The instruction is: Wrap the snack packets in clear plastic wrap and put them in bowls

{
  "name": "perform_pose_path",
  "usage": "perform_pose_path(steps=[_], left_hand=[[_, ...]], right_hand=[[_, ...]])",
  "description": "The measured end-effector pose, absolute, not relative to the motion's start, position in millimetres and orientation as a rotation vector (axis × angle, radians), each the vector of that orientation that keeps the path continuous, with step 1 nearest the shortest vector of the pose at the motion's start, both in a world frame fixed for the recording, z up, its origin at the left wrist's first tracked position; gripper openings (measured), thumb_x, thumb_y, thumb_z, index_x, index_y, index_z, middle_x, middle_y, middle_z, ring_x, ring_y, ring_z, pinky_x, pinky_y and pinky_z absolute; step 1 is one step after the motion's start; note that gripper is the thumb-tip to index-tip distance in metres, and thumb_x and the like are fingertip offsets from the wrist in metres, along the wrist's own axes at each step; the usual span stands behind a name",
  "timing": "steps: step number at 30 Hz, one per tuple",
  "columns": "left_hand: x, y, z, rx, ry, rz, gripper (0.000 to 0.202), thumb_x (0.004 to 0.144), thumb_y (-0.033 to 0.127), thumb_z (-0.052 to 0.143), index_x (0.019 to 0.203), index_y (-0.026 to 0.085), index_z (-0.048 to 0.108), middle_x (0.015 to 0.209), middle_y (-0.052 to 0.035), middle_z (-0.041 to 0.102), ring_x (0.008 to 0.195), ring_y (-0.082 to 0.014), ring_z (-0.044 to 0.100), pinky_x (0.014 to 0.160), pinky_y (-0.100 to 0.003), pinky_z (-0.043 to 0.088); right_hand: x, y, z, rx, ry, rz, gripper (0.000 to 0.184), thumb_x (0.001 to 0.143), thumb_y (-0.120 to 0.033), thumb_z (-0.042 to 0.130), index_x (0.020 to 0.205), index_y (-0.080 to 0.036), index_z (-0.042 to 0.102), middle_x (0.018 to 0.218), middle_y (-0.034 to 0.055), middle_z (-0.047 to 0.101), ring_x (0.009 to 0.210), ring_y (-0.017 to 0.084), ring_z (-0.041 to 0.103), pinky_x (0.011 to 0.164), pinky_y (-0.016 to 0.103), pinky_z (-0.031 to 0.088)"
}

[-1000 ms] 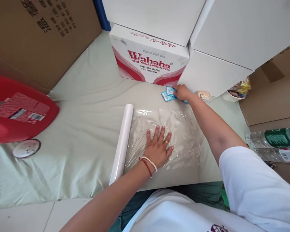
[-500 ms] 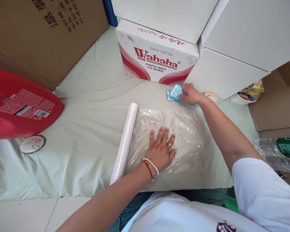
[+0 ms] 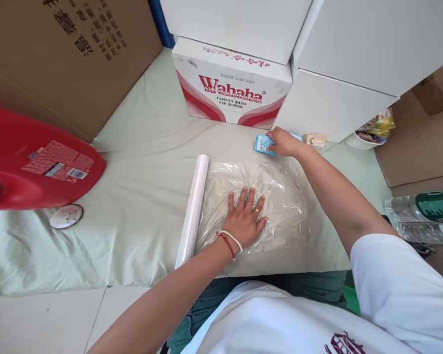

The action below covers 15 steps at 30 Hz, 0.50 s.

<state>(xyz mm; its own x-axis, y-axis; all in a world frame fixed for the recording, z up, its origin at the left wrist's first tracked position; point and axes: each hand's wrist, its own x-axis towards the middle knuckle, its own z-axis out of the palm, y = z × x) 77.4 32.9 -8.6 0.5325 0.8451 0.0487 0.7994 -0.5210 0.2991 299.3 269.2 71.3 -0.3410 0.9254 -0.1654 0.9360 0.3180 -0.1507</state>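
Observation:
My left hand [image 3: 244, 221] lies flat with its fingers spread on a sheet of clear plastic film [image 3: 284, 211], pressing it against the cloth. The film runs out from a white roll [image 3: 194, 211] just left of that hand. Beyond the film's far edge, my right hand [image 3: 283, 142] grips a small blue-and-white packet [image 3: 261, 143] low at the cloth. Its fingertips are partly hidden. More blue packaging [image 3: 296, 135] shows behind the right hand, beside a small beige packet [image 3: 315, 140].
A Wahaha water carton [image 3: 231, 91] stands at the back beside white boxes [image 3: 328, 103]. To the left are a red jug [image 3: 47, 162], a round badge-like disc [image 3: 67, 216] and a large cardboard box [image 3: 70, 64]. Plastic bottles [image 3: 402, 209] lie at right.
My right hand has lowered the blue packet onto the one beneath, so they look stacked. My left hand stays flat on the film. The camera view has shifted slightly.

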Motion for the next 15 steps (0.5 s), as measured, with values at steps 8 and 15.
perform_pose_path(steps=[8, 15], left_hand=[[78, 33, -10, 2.548, 1.366, 0.295, 0.065, 0.106, 0.055, 0.037, 0.162, 0.024, 0.045, 0.174, -0.0179, 0.029, 0.163, -0.0408, 0.021, 0.128, -0.074, 0.01], [79, 33, -9, 2.553, 1.394, 0.274, 0.064, 0.105, 0.055, 0.04, 0.162, 0.026, 0.045, 0.175, -0.0167, 0.029, 0.163, -0.0402, 0.021, 0.128, -0.074, 0.01]], right_hand=[[395, 141, 81, 2.195, 2.308, -0.092, 0.03, 0.097, -0.027, 0.053, 0.125, -0.02, 0.059, 0.12, 0.0185, 0.064, 0.105, 0.033, 0.061, 0.088, 0.044, 0.051], [439, 68, 40, 2.434, 2.076, -0.162, 0.034, 0.097, -0.027, 0.046, 0.127, -0.017, 0.059, 0.119, 0.0193, 0.064, 0.11, 0.034, 0.063, 0.097, 0.048, 0.052]])
